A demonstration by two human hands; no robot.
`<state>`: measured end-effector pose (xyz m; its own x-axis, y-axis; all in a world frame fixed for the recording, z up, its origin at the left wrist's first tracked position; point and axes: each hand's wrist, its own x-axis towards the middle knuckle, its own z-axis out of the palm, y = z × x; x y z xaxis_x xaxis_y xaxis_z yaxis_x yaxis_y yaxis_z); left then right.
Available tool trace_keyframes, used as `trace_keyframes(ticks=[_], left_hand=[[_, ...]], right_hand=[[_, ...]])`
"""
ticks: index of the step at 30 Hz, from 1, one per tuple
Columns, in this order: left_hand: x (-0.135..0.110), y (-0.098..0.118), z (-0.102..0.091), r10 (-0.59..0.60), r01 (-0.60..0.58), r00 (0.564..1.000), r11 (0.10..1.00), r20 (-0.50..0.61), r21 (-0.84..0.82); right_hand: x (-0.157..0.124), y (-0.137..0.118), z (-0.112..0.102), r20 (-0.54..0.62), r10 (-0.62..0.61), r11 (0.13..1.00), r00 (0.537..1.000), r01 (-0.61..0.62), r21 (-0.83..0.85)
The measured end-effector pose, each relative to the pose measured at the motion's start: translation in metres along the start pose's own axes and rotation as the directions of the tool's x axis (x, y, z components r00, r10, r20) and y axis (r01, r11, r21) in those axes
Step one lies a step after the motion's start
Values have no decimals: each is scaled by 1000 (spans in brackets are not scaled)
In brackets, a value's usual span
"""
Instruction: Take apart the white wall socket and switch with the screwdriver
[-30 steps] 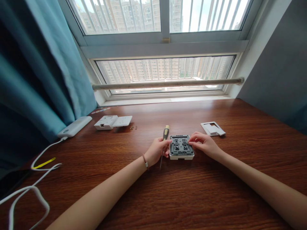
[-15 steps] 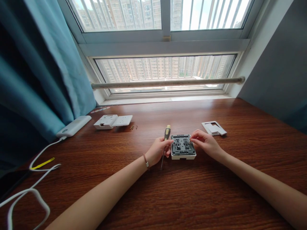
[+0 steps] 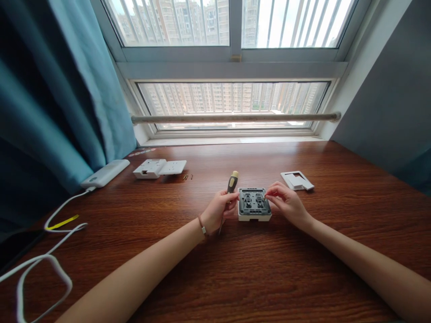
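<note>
A light switch [image 3: 255,204] with a dark grey inner plate lies on a white box base, its mechanisms facing up. My left hand [image 3: 217,211] is closed round a screwdriver [image 3: 232,181] with a grey and cream handle. The shaft slants down past the palm, and the fingertips are at the switch's left edge. At the right edge of the plate, my right hand [image 3: 286,201] is closed in a pinch on a tiny brass-coloured screw [image 3: 265,198], mostly hidden by the fingertips.
A white switch cover [image 3: 296,180] lies behind my right hand. Back left are a white box with its plate [image 3: 150,168], several brass screws [image 3: 186,177] and a white power strip [image 3: 106,174]. Its cable [image 3: 63,251] loops down the left side, by a yellow strip [image 3: 63,222].
My left hand has drawn slightly left off the plate's edge, the screwdriver turning more slanted in its grip. My right hand stays pinched at the switch's right side. The view has shifted slightly.
</note>
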<state>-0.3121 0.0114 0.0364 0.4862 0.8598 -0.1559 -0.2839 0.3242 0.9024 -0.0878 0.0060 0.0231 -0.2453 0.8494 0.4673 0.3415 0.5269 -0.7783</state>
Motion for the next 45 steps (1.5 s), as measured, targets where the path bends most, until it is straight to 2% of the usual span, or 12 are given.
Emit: trace_keyframes(ticks=[4, 7, 14, 20, 25, 27, 29, 30, 32, 35, 39, 45], left_hand=[[-8, 7, 9, 21, -21, 1000, 1000, -14, 22], [-14, 9, 17, 30, -20, 995, 995, -96, 99], [-23, 7, 39, -14, 45, 994, 955, -108, 292], [-30, 4, 46, 19, -5, 999, 925, -31, 380], [-30, 7, 42, 120, -82, 992, 853, -41, 515], [-24, 13, 30, 221, -121, 971, 782, -91, 611], [-14, 23, 7, 356, -104, 917, 653, -182, 750], [-8, 29, -7, 417, -45, 879, 558, -233, 829], [1, 43, -41, 529, 222, 764, 322, -370, 920], [10, 59, -90, 565, 397, 687, 234, -456, 888], [15, 61, -129, 555, 544, 650, 138, -519, 828], [20, 50, -141, 534, 617, 658, 21, -530, 787]], right_hand=[[-1, -5, -1, -51, -6, 999, 999, 8, 32], [-3, -13, 1, -74, 75, 984, 995, -61, 166], [-16, -40, 15, 94, 338, 739, 936, -326, 590], [-23, -51, 18, 157, 332, 684, 930, -352, 639], [-25, -50, 16, 141, 311, 725, 940, -331, 603], [-23, -48, 13, 113, 315, 756, 942, -321, 570], [-21, -46, 10, 73, 318, 781, 945, -305, 545], [-20, -45, 9, 52, 317, 791, 947, -294, 536], [-19, -43, 7, 30, 313, 807, 949, -282, 520], [-18, -41, 7, 42, 314, 818, 949, -293, 495], [-19, -43, 10, 52, 318, 827, 947, -303, 473], [-18, -46, 9, 50, 323, 831, 945, -308, 463]])
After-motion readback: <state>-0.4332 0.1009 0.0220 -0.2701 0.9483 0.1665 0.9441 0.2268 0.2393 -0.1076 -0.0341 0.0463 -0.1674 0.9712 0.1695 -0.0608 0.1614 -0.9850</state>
